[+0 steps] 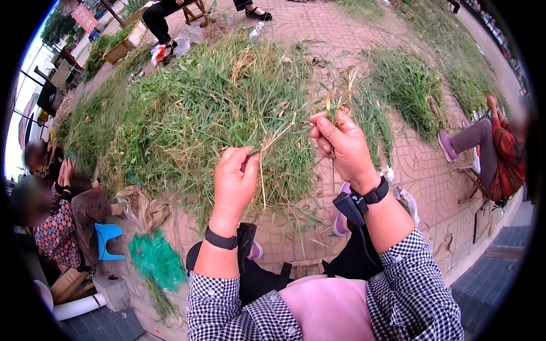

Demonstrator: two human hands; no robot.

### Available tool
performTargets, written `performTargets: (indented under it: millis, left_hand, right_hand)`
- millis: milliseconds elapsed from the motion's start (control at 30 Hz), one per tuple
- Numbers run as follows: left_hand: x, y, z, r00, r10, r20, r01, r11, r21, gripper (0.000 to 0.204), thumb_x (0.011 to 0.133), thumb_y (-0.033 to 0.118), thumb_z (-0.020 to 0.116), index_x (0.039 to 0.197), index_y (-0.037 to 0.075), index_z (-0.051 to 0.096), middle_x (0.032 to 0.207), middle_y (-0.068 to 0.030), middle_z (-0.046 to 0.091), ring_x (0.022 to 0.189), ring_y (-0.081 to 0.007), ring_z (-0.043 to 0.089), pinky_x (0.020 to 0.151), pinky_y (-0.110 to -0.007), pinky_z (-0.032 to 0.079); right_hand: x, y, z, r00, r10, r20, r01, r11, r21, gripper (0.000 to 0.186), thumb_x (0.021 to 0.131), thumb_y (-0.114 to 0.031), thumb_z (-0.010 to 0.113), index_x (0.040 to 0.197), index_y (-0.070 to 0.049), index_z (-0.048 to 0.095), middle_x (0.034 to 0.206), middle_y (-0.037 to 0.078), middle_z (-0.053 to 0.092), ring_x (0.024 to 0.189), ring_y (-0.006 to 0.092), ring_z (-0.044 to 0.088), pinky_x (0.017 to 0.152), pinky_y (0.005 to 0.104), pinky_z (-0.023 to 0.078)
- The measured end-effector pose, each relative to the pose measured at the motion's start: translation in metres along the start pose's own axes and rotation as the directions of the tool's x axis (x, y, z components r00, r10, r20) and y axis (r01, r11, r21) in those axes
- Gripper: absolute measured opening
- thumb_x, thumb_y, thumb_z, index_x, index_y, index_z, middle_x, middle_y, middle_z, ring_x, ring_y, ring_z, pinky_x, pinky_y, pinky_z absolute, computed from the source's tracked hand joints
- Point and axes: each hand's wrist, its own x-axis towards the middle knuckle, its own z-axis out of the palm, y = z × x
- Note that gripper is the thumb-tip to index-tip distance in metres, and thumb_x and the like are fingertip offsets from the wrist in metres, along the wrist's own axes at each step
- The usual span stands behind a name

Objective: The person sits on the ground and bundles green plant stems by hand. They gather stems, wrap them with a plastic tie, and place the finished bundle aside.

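Note:
My left hand (234, 178) pinches some pale dry grass stalks (273, 139) with green blades at its fingertips. Higher up and to the right, my right hand (340, 142) grips a small bunch of grass stems (335, 99), with straw and leaves sticking up above the fingers and a stem hanging below. Both hands are held apart over the front edge of a large loose heap of green and straw-coloured grass (187, 108).
Co-workers sit at the left (57, 233), right (500, 159) and top (156, 20). More grass piles (406, 91) lie on the pavement (426, 204). A blue stool (109, 238), green plastic bag (153, 258), white pipe (77, 307) and wooden crate (122, 45) stand or lie around.

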Motion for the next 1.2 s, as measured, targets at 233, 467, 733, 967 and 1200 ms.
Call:
performTargets:
  millis: [233, 467, 733, 967, 1200]
  left_hand:
    - [-0.003, 0.009, 0.011, 0.974, 0.214, 0.076, -0.220, 0.971, 0.094, 0.025, 0.085, -0.002, 0.063, 0.109, 0.003, 0.067, 0.086, -0.0097, 0.059, 0.072, -0.0218, 0.058, 0.064, -0.031, 0.048]
    - [-0.006, 0.019, 0.015, 0.933, 0.322, 0.159, -0.354, 0.901, 0.249, 0.036, 0.080, -0.007, 0.059, 0.112, 0.005, 0.066, 0.099, -0.0120, 0.062, 0.089, -0.0288, 0.064, 0.074, -0.036, 0.052]
    - [0.007, -0.018, -0.038, 0.980, -0.083, -0.182, 0.063, 0.991, -0.116, 0.019, 0.094, 0.003, 0.057, 0.112, 0.003, 0.064, 0.094, -0.0037, 0.067, 0.080, -0.0107, 0.061, 0.069, -0.026, 0.051]
    - [0.010, -0.038, -0.088, 0.808, -0.521, -0.273, 0.156, 0.637, -0.755, 0.020, 0.098, 0.017, 0.058, 0.113, 0.004, 0.060, 0.094, -0.0022, 0.063, 0.079, -0.0105, 0.059, 0.066, -0.027, 0.048]
    - [0.005, -0.042, -0.093, 0.773, -0.558, -0.302, 0.089, 0.567, -0.819, 0.021, 0.097, 0.018, 0.059, 0.113, 0.005, 0.060, 0.093, -0.0014, 0.062, 0.078, -0.0114, 0.058, 0.066, -0.027, 0.048]
  right_hand:
    - [-0.005, 0.007, 0.014, 0.951, 0.293, 0.101, -0.207, 0.842, -0.498, 0.029, 0.095, -0.034, 0.065, 0.100, -0.005, 0.065, 0.078, -0.002, 0.064, 0.065, 0.0043, 0.053, 0.058, 0.0210, 0.044]
    - [-0.009, 0.019, 0.015, 0.877, 0.393, 0.277, -0.257, 0.871, -0.419, 0.030, 0.095, -0.019, 0.063, 0.117, -0.001, 0.056, 0.086, 0.003, 0.066, 0.071, 0.0067, 0.059, 0.063, 0.0225, 0.050]
    - [0.001, 0.008, -0.003, 0.942, 0.330, 0.054, -0.294, 0.895, -0.335, 0.023, 0.098, -0.019, 0.055, 0.116, -0.004, 0.056, 0.074, -0.004, 0.053, 0.056, 0.0038, 0.040, 0.047, 0.0203, 0.032]
    - [0.004, -0.045, -0.040, 0.976, -0.157, -0.153, 0.183, 0.969, 0.168, 0.022, 0.096, -0.010, 0.055, 0.116, -0.001, 0.056, 0.069, -0.004, 0.040, 0.054, 0.0044, 0.031, 0.045, 0.0211, 0.024]
    - [0.008, -0.051, -0.069, 0.952, -0.257, -0.165, 0.304, 0.846, 0.437, 0.026, 0.101, -0.012, 0.049, 0.123, 0.001, 0.053, 0.077, 0.001, 0.050, 0.061, 0.0063, 0.036, 0.049, 0.0213, 0.029]
